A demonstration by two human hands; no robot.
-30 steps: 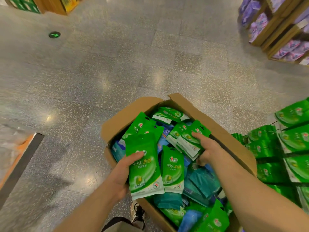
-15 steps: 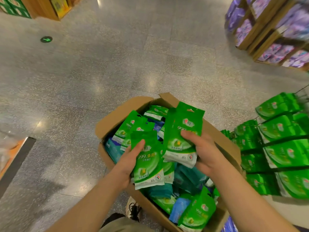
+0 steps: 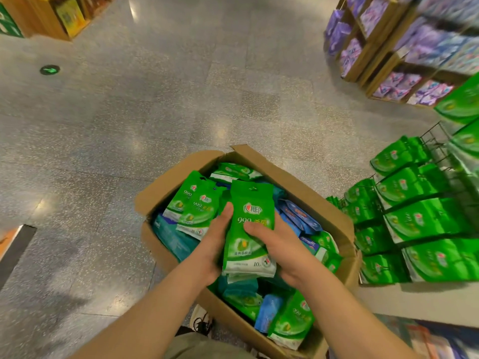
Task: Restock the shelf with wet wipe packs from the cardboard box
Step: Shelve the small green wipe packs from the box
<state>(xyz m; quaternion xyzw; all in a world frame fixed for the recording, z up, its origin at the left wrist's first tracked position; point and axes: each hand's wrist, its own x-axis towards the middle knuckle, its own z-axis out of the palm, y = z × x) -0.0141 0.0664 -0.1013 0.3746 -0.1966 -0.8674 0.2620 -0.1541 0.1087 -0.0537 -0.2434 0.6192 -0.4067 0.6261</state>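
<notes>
Now both hands [image 3: 215, 244] [image 3: 282, 247] have merged their green packs [image 3: 248, 229] into one stack.

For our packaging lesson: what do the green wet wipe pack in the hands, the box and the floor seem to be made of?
Green wet wipe pack: likely thin plastic film, glossy; printed, with a flat sealed top.
Cardboard box: brown cardboard, matte; folded flaps with raw edges.
Floor: probably polished terrazzo or speckled stone tile; grey flecks, tile seams, light reflections.
</notes>
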